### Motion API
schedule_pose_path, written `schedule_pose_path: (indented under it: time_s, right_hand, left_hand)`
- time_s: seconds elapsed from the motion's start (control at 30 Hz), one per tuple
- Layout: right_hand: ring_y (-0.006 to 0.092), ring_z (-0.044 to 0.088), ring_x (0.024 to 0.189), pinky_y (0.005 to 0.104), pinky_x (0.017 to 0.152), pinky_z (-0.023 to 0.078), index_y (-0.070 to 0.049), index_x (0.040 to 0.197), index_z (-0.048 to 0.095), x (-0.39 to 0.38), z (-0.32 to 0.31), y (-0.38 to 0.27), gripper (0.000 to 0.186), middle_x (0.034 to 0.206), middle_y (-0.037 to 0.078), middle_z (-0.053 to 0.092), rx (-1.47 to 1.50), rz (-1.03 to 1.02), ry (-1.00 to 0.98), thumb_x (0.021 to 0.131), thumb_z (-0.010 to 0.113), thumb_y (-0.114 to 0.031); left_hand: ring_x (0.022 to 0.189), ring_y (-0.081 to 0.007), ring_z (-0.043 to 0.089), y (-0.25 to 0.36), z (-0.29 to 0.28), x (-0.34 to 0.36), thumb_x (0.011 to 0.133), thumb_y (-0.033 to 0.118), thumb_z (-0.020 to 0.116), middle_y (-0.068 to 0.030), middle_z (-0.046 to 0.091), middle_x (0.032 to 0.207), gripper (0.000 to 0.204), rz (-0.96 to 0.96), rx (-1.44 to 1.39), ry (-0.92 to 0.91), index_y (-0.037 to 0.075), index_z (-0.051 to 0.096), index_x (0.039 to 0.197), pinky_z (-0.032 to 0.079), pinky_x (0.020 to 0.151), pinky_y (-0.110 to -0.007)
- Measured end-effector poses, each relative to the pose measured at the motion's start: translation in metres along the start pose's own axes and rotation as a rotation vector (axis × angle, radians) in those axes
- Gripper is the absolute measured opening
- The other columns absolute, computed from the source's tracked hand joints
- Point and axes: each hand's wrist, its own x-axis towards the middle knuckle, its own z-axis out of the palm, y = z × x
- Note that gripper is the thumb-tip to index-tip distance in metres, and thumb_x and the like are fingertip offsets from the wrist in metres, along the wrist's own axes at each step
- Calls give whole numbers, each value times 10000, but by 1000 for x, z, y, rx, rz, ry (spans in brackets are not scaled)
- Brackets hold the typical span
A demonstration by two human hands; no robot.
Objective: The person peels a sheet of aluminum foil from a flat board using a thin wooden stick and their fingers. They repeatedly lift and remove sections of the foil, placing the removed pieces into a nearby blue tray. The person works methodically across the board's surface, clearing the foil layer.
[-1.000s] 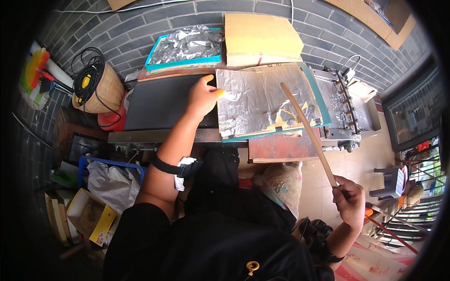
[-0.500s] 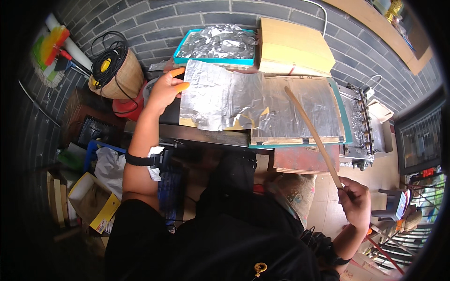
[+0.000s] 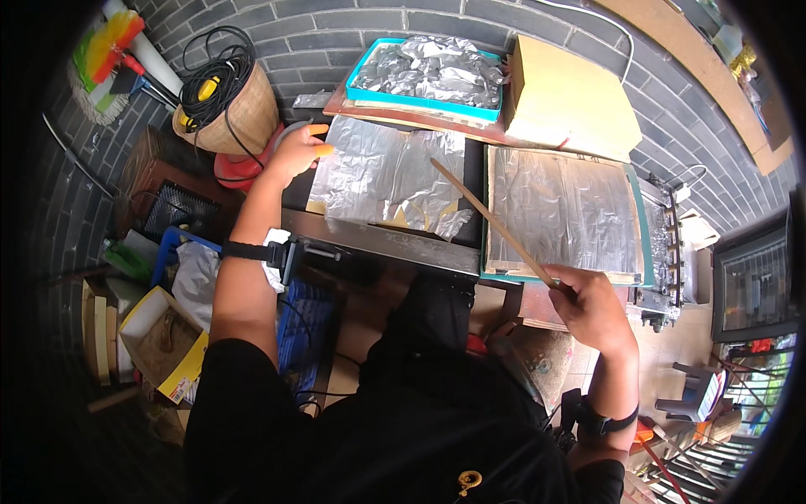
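Note:
My left hand (image 3: 295,156), with orange covers on two fingertips, is at the left edge of a thin silver foil sheet (image 3: 386,168). Those two fingers are stretched out and apart, their tips at the foil. Crinkled along its lower right edge, the foil lies over yellowish paper (image 3: 317,206) on the dark worktop. My right hand (image 3: 589,309) is closed around the near end of a long, thin wooden stick (image 3: 491,220). Its far tip reaches over the foil's right part. Right of the foil, a stack of silvery foil sheets (image 3: 562,210) sits on a green board (image 3: 640,223).
Behind the foil, a turquoise tray (image 3: 363,87) holds crumpled foil, with a yellow cardboard block (image 3: 571,97) beside it. A basket of black cable (image 3: 252,101) stands at left. Metal machinery (image 3: 667,244) borders the bench at right; an open yellow box (image 3: 164,344) is lower left.
The foil sheet that overlapped the right stack now lies left of it, with a dark gap between. My right hand has moved up and left, bringing the stick's tip over the foil.

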Motion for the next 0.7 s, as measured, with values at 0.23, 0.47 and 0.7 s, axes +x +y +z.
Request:
schedule_pose_path:
  time_s: [0.23,0.47,0.7]
  right_hand:
    - [404,616,738,413,671,499,-10,1087,658,13,-1,-14,307,823,230,640,-94,-104,-81,789,586,-10]
    - [356,632,694,381,639,487,-19,1104,656,0,-14,-20,347,786,210,637,-51,6,-91,768,592,35]
    - [293,595,657,349,626,475,-11,1113,651,-6,-11,-14,337,783,192,630,-118,21,-94,783,606,38]
  left_hand:
    - [795,-103,591,-13,1,10,826,170,701,-55,668,977,588,-24,-4,5,22,480,1350,484,681,-260]
    - [789,-111,590,-25,2,15,810,169,718,-70,655,1012,603,-52,-8,46,15,484,1344,479,668,-256]
    - [771,-113,590,-30,0,21,814,157,723,-77,665,1015,594,-61,6,92,11,492,1342,473,646,-247]
